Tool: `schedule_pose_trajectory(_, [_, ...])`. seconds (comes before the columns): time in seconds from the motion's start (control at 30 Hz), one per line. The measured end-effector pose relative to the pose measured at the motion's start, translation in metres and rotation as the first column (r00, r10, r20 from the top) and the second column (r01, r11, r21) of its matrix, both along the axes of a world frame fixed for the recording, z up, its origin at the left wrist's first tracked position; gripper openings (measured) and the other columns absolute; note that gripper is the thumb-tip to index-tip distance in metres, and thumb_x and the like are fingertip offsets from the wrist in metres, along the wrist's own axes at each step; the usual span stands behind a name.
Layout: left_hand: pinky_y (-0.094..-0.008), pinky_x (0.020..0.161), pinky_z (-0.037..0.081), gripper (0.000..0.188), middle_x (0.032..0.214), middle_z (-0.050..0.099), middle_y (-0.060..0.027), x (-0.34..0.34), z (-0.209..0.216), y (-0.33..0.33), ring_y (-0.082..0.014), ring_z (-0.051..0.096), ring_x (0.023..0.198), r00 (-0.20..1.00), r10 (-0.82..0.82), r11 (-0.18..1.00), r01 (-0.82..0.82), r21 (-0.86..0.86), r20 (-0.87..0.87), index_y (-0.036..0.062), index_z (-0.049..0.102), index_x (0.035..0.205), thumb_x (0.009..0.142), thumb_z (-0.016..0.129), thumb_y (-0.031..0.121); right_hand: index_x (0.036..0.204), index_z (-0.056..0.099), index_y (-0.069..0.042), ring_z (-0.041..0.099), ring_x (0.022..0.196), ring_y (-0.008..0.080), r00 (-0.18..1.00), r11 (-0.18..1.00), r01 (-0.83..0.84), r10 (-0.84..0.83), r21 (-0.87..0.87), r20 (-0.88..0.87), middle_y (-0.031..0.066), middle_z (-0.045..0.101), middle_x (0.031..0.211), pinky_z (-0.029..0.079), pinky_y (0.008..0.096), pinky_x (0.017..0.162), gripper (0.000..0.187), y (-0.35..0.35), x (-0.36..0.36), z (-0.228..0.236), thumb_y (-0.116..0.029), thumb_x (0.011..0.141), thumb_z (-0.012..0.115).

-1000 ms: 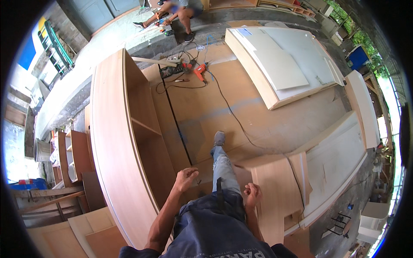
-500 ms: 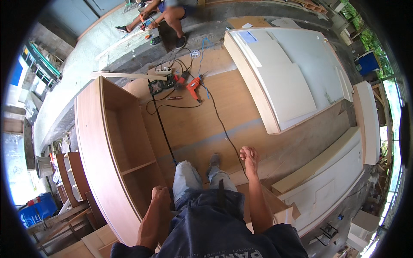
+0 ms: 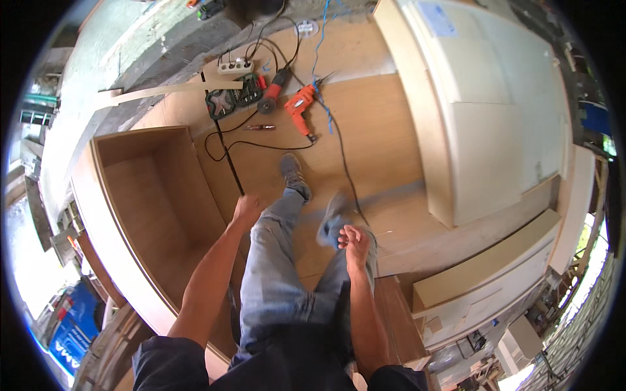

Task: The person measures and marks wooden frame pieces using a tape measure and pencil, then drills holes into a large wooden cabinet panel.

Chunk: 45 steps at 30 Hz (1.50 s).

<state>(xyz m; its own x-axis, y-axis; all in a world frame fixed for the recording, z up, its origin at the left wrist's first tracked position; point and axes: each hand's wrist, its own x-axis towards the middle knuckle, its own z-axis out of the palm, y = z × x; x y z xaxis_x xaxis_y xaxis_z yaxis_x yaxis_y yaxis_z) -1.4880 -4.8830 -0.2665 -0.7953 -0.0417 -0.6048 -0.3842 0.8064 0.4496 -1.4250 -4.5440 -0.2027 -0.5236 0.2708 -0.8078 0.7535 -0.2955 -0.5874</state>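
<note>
My left hand (image 3: 248, 210) hangs over the floor beside the open wooden cabinet (image 3: 140, 189). Its back faces up and the fingers are mostly hidden, so its grip is unclear. My right hand (image 3: 354, 242) hovers above my right shin, its fingers loosely curled and apart, with nothing visible in them. On the plywood sheet (image 3: 385, 140) ahead of my feet lie an orange power drill (image 3: 300, 109), a red angle grinder (image 3: 274, 91) and a small red-handled tool (image 3: 261, 127). Behind these are an open bit case (image 3: 222, 103) and a white power strip (image 3: 236, 67). Neither hand touches these tools.
A large pale panelled cabinet (image 3: 482, 130) lies on the right. Long boards (image 3: 489, 267) lie nearer on that side. A black cord (image 3: 342, 153) runs across the plywood towards my right foot. A thin wooden strip (image 3: 176, 90) crosses at the back left.
I have stepped forward, so the tools and both cabinets look closer. My left hand has swung forward; my right hand has come inward. The person seated at the back has left the view.
</note>
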Motion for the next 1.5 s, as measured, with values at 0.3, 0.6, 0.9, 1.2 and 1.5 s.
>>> schedule_pose_trajectory(0.3, [-0.0506,0.098,0.050,0.044,0.113,0.068,-0.0299,-0.266,-0.184,0.090,-0.0455,0.064,0.109,0.996,-0.036,0.999,0.034,-0.023,-0.086,-0.0038,0.067,0.118,0.085,0.066,0.026,0.112,0.070,-0.001,0.067,0.076,0.0137,0.973,0.964,0.017,0.045,-0.264,0.226,0.0090,0.072,0.095,0.055,0.0291,0.068,0.024,-0.081,-0.057,-0.167,-0.023,0.102,0.066])
schedule_pose_trajectory(0.6, [-0.0569,0.115,0.035,0.119,0.147,0.048,-0.0224,-0.365,-0.354,0.119,-0.0386,0.045,0.140,0.966,-0.255,0.860,0.208,-0.465,-0.040,0.0005,0.033,0.153,0.065,0.090,0.056,0.114,0.069,-0.001,0.065,0.082,0.0138,0.979,0.933,0.057,0.018,-0.356,0.204,0.0105,0.072,0.098,0.054,0.0311,0.079,0.027,-0.079,-0.141,-0.155,-0.026,0.104,0.065])
schedule_pose_trajectory(0.9, [-0.0443,0.106,0.048,0.094,0.126,0.053,-0.0198,-0.366,-0.380,0.096,-0.0398,0.056,0.120,0.973,-0.216,0.923,0.177,-0.342,-0.079,-0.0034,0.045,0.128,0.056,0.092,0.034,0.115,0.069,-0.001,0.065,0.084,0.0142,0.964,0.926,0.104,-0.004,-0.363,0.267,0.0105,0.072,0.099,0.053,0.0314,0.080,0.033,-0.069,-0.164,-0.162,-0.032,0.104,0.065])
schedule_pose_trajectory(1.2, [-0.0486,0.099,0.049,0.087,0.118,0.053,-0.0219,-0.248,-0.245,0.119,-0.0417,0.054,0.117,0.990,-0.139,0.975,0.142,-0.170,0.030,-0.0003,0.047,0.120,0.052,0.092,0.028,0.126,0.060,-0.001,0.066,0.102,0.0273,0.972,0.977,-0.211,0.208,0.018,0.110,0.0158,0.066,0.120,0.053,0.0416,0.093,0.034,-0.059,-0.168,-0.178,-0.013,0.095,0.069])
schedule_pose_trajectory(1.5, [-0.0488,0.096,0.054,0.094,0.120,0.063,-0.0240,-0.136,-0.133,0.116,-0.0407,0.065,0.113,0.798,0.257,0.964,-0.175,-0.198,0.546,-0.0024,0.049,0.129,0.054,0.093,0.035,0.150,0.035,0.001,0.063,0.123,0.0397,0.594,0.638,-0.682,0.769,-0.359,0.237,0.0248,0.059,0.137,0.049,0.0483,0.105,0.087,-0.079,-0.167,-0.162,-0.031,0.082,0.077])
